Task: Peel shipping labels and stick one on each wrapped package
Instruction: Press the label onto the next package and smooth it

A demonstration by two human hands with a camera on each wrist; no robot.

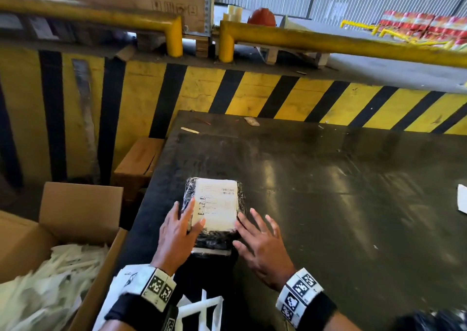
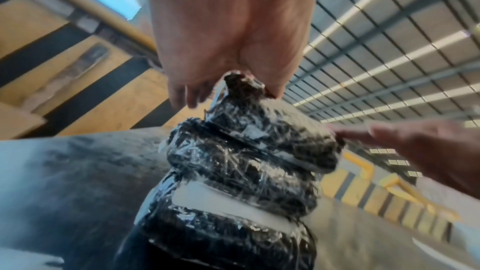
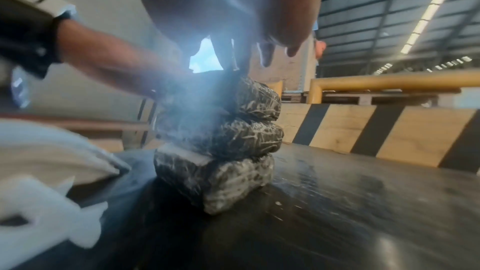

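Your left hand (image 1: 177,234) lay flat with straight fingers on the near-left part of the top package (image 1: 214,209), fingertips on the white shipping label (image 1: 216,204) already stuck across its top. Your right hand (image 1: 260,242) was released, fingers spread, index and thumb tips at the package's near-right edge, gripping nothing. The wrist views showed that package topping a stack of three black film-wrapped packages (image 3: 221,151) standing on the dark desk (image 1: 341,191), near its left front. A white strip (image 2: 228,202) showed between the lower two. An open cardboard box (image 1: 75,217) holding white paper scraps (image 1: 50,280) sat left of the desk. A white sheet (image 1: 463,199) lay at the right frame edge.
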